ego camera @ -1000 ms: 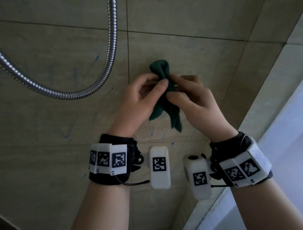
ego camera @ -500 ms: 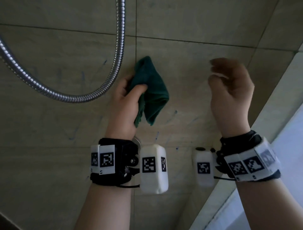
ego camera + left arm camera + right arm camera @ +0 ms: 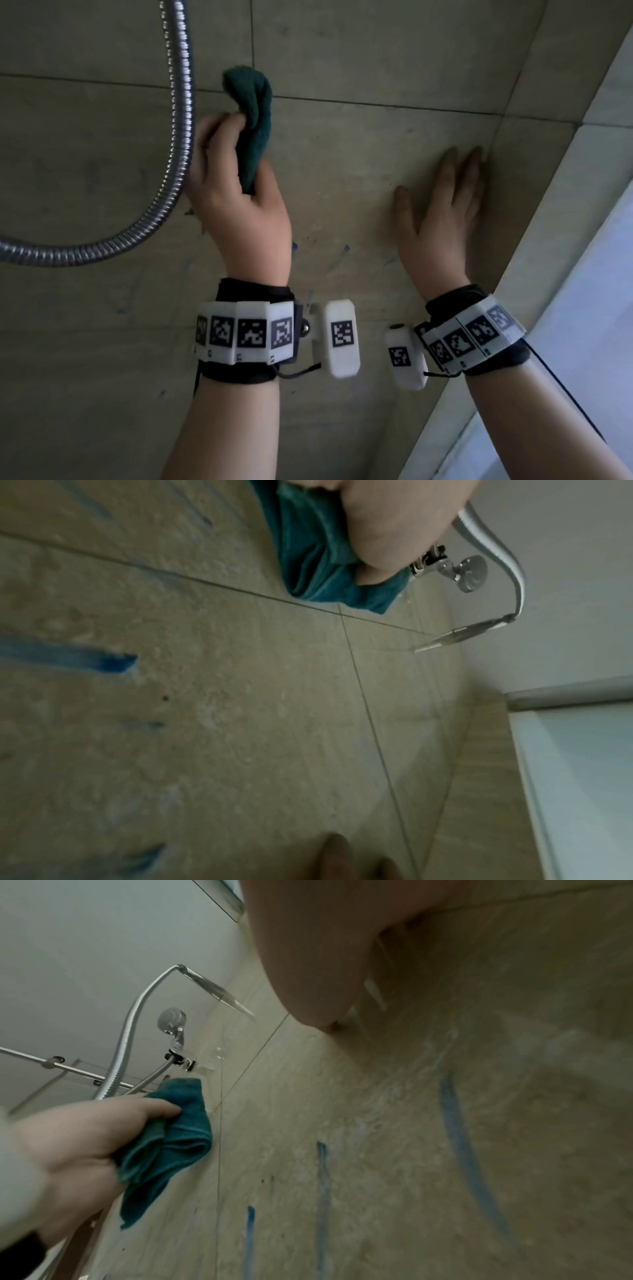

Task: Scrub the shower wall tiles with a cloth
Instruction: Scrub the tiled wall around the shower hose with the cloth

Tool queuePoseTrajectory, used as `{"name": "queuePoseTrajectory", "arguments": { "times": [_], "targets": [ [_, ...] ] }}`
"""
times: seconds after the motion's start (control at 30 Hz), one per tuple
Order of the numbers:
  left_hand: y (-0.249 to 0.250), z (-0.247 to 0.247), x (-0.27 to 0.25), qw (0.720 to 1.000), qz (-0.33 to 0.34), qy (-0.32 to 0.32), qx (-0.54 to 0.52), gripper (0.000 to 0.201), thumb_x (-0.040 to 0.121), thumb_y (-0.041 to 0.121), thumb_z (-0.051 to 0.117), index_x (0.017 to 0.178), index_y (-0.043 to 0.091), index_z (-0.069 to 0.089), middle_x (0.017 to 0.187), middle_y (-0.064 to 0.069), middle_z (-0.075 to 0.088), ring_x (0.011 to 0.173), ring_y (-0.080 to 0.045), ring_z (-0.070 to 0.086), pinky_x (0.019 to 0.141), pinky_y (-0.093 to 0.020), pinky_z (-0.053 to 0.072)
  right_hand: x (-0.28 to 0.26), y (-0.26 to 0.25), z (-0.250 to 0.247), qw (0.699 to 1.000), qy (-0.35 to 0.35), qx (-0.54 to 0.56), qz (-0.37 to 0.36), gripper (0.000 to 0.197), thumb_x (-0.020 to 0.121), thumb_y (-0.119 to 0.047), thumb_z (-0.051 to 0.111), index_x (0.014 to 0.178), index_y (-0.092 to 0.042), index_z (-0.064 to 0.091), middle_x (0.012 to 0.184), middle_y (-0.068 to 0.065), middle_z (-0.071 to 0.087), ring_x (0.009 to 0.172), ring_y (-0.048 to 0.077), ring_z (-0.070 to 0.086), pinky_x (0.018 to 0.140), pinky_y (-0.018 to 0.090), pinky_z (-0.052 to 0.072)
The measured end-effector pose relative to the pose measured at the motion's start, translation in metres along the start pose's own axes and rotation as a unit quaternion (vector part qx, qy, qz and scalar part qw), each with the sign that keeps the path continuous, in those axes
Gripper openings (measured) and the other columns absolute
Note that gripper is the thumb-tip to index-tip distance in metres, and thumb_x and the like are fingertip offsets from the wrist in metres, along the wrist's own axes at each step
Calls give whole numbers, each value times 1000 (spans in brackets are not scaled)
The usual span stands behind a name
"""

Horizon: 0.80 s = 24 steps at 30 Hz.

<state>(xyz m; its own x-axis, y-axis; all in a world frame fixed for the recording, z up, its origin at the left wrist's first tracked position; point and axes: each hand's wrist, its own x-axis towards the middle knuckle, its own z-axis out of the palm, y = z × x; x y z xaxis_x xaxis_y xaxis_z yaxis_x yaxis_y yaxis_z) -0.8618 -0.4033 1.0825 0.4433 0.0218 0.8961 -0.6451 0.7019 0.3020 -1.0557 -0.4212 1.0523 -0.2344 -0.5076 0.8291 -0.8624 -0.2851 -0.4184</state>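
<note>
Beige shower wall tiles point(image 3: 359, 178) fill the background, divided by thin dark grout lines. Blue streak marks point(image 3: 459, 1123) run across the tiles below and between the hands. Left hand point(image 3: 236, 205): grip closed around the bunched dark green cloth point(image 3: 255, 126), thumb across its front; the cloth lies against the wall at a grout joint, its upper fold projecting above the fingers. A corrugated metal shower hose point(image 3: 178, 137) hangs just beside this hand, on its left. Right hand point(image 3: 442, 209): grip wide, fingers straight, palm flat on the tile near the corner of the wall, holding nothing. A handheld shower head point(image 3: 173, 1020) sits in its wall bracket above the cloth.
</note>
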Motion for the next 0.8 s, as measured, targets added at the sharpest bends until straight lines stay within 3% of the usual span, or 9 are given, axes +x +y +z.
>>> {"name": "queuePoseTrajectory", "arguments": {
  "times": [0.1,0.17,0.3,0.47,0.63,0.8],
  "targets": [
    [-9,4,1,998,42,2,38,31,78,-15,56,106,-7,67,114,-23,59,108,-20,50,99,-26,44,0,5,6,1000,14,-5,-21,69,98,-39,43,151,-5,15,157,23,3,145,35,2,115,38,1],
    [-17,8,-1,997,44,-28,64,35,79,-13,55,110,-3,68,118,-21,60,111,-21,52,99,-37,46,1,8,11,999,23,-19,-27,69,98,-39,42,151,-4,15,157,25,5,145,37,4,115,39,2],
    [-19,17,-22,986,55,-100,121,42,83,-2,48,121,1,64,130,-15,59,125,-24,45,108,-42,34,1,8,18,998,48,-38,-36,67,98,-36,41,150,-2,18,155,28,8,143,42,7,114,46,7],
    [1,32,-52,970,109,-200,90,37,91,2,45,123,2,62,134,-12,57,128,-27,47,107,-42,36,1,8,23,995,74,-42,-48,64,96,-33,43,148,0,24,153,31,14,141,47,12,112,49,12],
    [23,45,-76,931,149,-326,72,40,93,9,43,130,5,57,143,-8,49,135,-24,41,115,-35,24,2,14,19,995,72,-17,-66,63,93,-28,45,147,0,28,152,31,17,140,45,14,113,43,9],
    [21,51,-71,922,170,-326,121,42,96,8,43,137,8,51,148,-6,43,140,-25,33,118,-37,19,2,19,15,995,71,15,-72,60,93,-23,47,147,-4,30,153,28,17,141,37,11,115,36,4]
  ]
}}
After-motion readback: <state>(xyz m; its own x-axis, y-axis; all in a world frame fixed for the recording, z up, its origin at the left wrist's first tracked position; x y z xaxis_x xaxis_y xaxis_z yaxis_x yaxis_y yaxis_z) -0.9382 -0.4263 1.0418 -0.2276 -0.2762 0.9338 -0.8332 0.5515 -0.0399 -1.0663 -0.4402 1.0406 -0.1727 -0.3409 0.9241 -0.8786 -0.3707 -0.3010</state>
